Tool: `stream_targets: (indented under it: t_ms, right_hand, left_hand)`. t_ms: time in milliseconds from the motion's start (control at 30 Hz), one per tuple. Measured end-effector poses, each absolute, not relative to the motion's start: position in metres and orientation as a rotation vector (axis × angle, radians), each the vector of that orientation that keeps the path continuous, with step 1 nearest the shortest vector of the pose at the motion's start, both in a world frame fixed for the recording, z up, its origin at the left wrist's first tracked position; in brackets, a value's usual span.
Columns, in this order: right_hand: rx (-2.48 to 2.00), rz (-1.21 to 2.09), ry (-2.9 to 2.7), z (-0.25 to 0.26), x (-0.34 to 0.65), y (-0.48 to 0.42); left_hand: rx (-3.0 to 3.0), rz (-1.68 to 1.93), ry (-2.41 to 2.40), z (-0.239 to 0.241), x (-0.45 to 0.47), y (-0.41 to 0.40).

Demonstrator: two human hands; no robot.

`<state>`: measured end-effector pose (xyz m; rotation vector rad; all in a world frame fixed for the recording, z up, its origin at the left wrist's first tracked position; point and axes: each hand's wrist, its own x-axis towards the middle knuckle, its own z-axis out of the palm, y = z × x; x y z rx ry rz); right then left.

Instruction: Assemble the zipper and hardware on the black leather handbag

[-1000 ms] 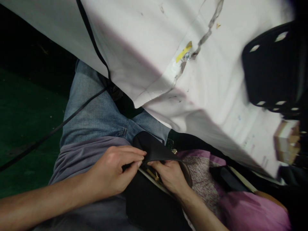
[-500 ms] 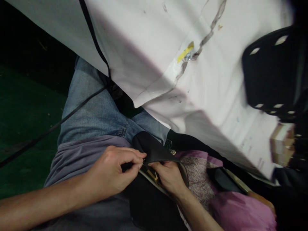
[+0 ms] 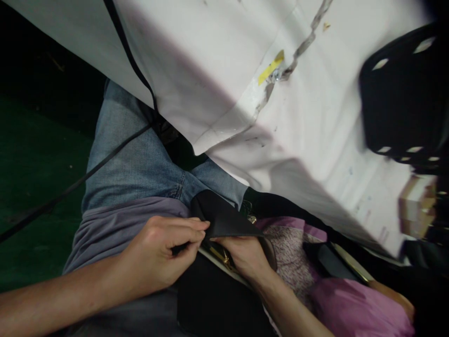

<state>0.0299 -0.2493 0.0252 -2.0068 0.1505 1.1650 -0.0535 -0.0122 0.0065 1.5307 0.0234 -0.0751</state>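
Note:
On my lap lies a black bag [image 3: 224, 297] of leather-like material, with a gold zipper [image 3: 220, 253] showing at its opening. My left hand [image 3: 171, 245] pinches the edge of the bag's raised black flap [image 3: 224, 217] between thumb and fingertips. Just to the right, my right hand [image 3: 247, 257] reaches in under the flap beside the zipper. Its fingertips are partly covered by the flap, and they seem pressed against the flap's underside.
A white cloth-covered table [image 3: 210, 84] fills the upper view, with yellow tape [image 3: 271, 68] on it. Black studded pieces [image 3: 403, 93] and a small box [image 3: 417, 206] stand at right. A black cord [image 3: 87, 175] crosses my leg. Pink fabric [image 3: 361, 306] of a person nearby shows below right.
The view has shifted slightly. My left hand has slid a little left and down along the flap edge; both hands stay at the bag.

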Motion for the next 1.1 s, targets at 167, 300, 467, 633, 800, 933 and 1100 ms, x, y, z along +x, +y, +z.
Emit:
stream_targets:
  t_ms: [167,300,467,633,800,933,1100]
  right_hand:
    - [-2.002,1.159,0.047,0.023,0.028,-0.251]
    - [-2.007,1.178,0.014,0.025,0.03,-0.251]
    - [-2.056,1.184,-0.019,0.029,0.033,-0.251]
    - [-1.972,1.313,-0.278,0.026,0.033,-0.26]
    - [-1.961,1.338,-0.235,0.021,0.028,-0.271]
    - [-2.017,1.279,-0.168,0.014,0.022,-0.286]
    - [-2.012,1.307,-0.201,0.01,0.019,-0.299]
  left_hand:
    - [1.562,-0.043,0.076,0.009,-0.053,-0.012]
    - [1.578,-0.015,0.029,0.011,-0.053,-0.012]
    - [1.599,-0.02,0.018,0.01,-0.053,-0.012]
    - [1.564,-0.086,-0.025,0.011,-0.058,-0.011]
    - [1.564,-0.086,0.034,0.011,-0.06,-0.013]
    - [1.55,-0.112,0.079,0.012,-0.059,-0.015]
    - [1.534,-0.117,0.19,0.012,-0.059,-0.018]
